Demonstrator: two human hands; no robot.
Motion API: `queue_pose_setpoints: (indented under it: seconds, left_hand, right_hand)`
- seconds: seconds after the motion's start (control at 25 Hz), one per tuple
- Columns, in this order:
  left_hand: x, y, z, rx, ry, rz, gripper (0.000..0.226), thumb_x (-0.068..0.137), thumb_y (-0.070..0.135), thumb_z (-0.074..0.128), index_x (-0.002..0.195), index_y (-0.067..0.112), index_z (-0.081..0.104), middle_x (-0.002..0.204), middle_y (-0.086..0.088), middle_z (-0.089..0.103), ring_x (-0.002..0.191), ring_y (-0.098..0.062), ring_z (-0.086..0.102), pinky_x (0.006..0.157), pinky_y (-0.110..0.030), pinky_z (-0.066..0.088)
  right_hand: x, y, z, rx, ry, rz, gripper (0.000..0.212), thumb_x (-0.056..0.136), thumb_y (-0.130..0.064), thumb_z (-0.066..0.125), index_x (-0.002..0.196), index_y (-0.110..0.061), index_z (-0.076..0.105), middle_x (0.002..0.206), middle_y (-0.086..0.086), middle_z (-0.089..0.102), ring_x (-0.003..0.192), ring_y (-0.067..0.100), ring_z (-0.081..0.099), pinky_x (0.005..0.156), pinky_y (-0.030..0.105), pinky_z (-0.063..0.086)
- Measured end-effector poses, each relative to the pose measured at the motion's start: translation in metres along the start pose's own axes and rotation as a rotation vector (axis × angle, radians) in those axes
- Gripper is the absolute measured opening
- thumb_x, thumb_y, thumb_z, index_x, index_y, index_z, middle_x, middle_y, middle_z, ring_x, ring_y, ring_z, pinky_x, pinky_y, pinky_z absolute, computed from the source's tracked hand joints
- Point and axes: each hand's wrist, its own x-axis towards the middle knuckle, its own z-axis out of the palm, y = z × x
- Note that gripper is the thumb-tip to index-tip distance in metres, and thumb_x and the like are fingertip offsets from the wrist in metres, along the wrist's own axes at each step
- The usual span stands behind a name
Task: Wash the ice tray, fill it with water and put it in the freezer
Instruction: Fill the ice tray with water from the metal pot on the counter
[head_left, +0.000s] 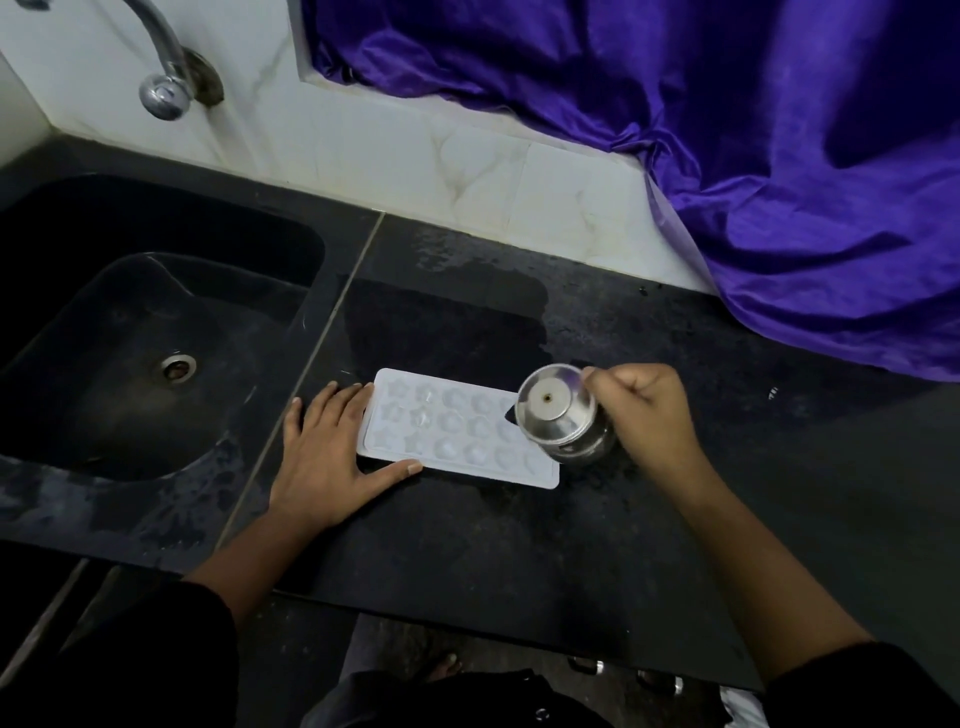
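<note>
A: Lying flat on the black counter (467, 545), the white ice tray (457, 428) sits between the two hands, long side running from the left hand toward the right.

B: Left hand (327, 452)?

A: Spread flat, palm down on the counter, grasping nothing. Fingertips touch the tray's short left end; the thumb lies along the near edge at that corner.

B: Right hand (641, 410)?

A: Clenched around a small steel cup (563, 415), tipped sideways over the tray's right end, its base facing the camera. The cup covers the last cells on that side, and its mouth is turned away from the lens, so whether water is leaving it cannot be told.

B: Cells?

A: Rounded and star-shaped moulds, three rows. Fill level not readable.

B: Surroundings?

A: Beyond the left hand, the dark sink (156, 322) with its drain, and a chrome tap (163, 78) on the white tile wall above. Beyond the right hand, purple cloth (727, 130) drapes onto the counter. A wet patch (452, 312) shows on the counter just past the tray.
</note>
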Motion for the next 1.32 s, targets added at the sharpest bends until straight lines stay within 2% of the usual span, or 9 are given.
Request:
queue_pose_setpoints:
  seconds: [0.08,0.2,0.44,0.64,0.76,0.88,1.0,1.16,1.32]
  left_hand:
    - [0.0,0.0,0.0,0.001,-0.004,-0.001,0.121,0.072,0.103,0.037,0.16,0.02,0.038,0.164,-0.001,0.042,0.157,-0.024,0.027,0.13,-0.057,0.008]
    - [-0.001,-0.001,0.0,-0.002,-0.001,-0.009,0.12,0.072,0.103,0.038,0.16,0.021,0.037,0.164,0.001,0.042,0.158,-0.023,0.025,0.13,-0.056,0.007]
    - [0.0,0.0,0.002,-0.001,0.003,-0.007,0.12,0.072,0.103,0.037,0.161,0.023,0.035,0.164,0.002,0.042,0.158,-0.022,0.025,0.13,-0.056,0.008]
    - [0.0,0.0,0.001,-0.012,0.008,-0.004,0.12,0.072,0.102,0.04,0.161,0.022,0.036,0.164,0.002,0.043,0.158,-0.022,0.026,0.13,-0.056,0.007]
    - [0.0,0.0,0.001,-0.007,0.003,-0.005,0.12,0.073,0.103,0.039,0.162,0.022,0.035,0.165,0.002,0.041,0.158,-0.022,0.024,0.13,-0.055,0.005]
    - [0.0,-0.001,0.002,-0.002,0.001,-0.008,0.12,0.073,0.103,0.037,0.162,0.022,0.035,0.165,0.002,0.04,0.158,-0.021,0.024,0.13,-0.056,0.006]
    - [0.0,-0.001,0.002,-0.008,0.008,-0.003,0.12,0.073,0.103,0.038,0.161,0.021,0.036,0.165,0.001,0.041,0.158,-0.022,0.025,0.13,-0.056,0.007]
    - [0.0,0.0,0.001,-0.006,0.002,-0.004,0.121,0.073,0.103,0.038,0.161,0.021,0.035,0.165,0.001,0.041,0.158,-0.022,0.025,0.13,-0.056,0.006]
    - [0.0,0.0,0.001,-0.013,-0.003,-0.006,0.121,0.072,0.104,0.037,0.161,0.022,0.035,0.164,0.002,0.041,0.158,-0.022,0.024,0.13,-0.056,0.006]
  right_hand:
    - [0.004,-0.005,0.013,-0.345,-0.065,-0.1,0.054,0.087,-0.032,0.066,0.049,-0.013,0.033,0.047,-0.003,0.028,0.045,0.012,0.028,0.049,0.034,0.027]
    - [0.003,-0.012,0.036,-0.739,-0.155,-0.219,0.056,0.089,-0.036,0.066,0.049,-0.012,0.034,0.043,-0.002,0.031,0.041,0.015,0.032,0.047,0.032,0.024]
    - [-0.005,-0.023,0.061,-1.042,-0.193,-0.277,0.048,0.095,-0.041,0.055,0.055,-0.015,0.054,0.05,-0.003,0.047,0.05,0.018,0.049,0.051,0.029,0.022]
    - [-0.005,-0.012,0.04,-0.839,-0.131,-0.201,0.056,0.091,-0.041,0.062,0.05,-0.013,0.035,0.044,-0.002,0.034,0.042,0.014,0.035,0.046,0.032,0.023]
    - [-0.007,0.001,0.011,-0.44,-0.05,-0.07,0.054,0.085,-0.041,0.062,0.051,-0.008,0.035,0.048,-0.001,0.032,0.046,0.013,0.031,0.048,0.039,0.031]
    - [-0.011,0.011,-0.008,0.006,0.033,0.112,0.055,0.093,-0.023,0.068,0.055,0.002,0.037,0.057,0.007,0.035,0.056,0.02,0.031,0.054,0.034,0.027]
    - [-0.012,0.006,-0.009,0.229,0.082,0.202,0.046,0.093,-0.024,0.067,0.066,0.007,0.048,0.065,0.012,0.04,0.056,0.02,0.032,0.052,0.028,0.027]
    - [-0.002,-0.016,0.009,0.188,0.047,0.091,0.049,0.098,-0.009,0.064,0.053,-0.011,0.045,0.049,-0.002,0.039,0.047,0.008,0.034,0.047,0.023,0.031]
    - [0.009,-0.028,0.036,-0.352,-0.086,-0.134,0.052,0.086,-0.031,0.064,0.049,-0.01,0.035,0.046,-0.002,0.031,0.045,0.013,0.031,0.048,0.035,0.03]
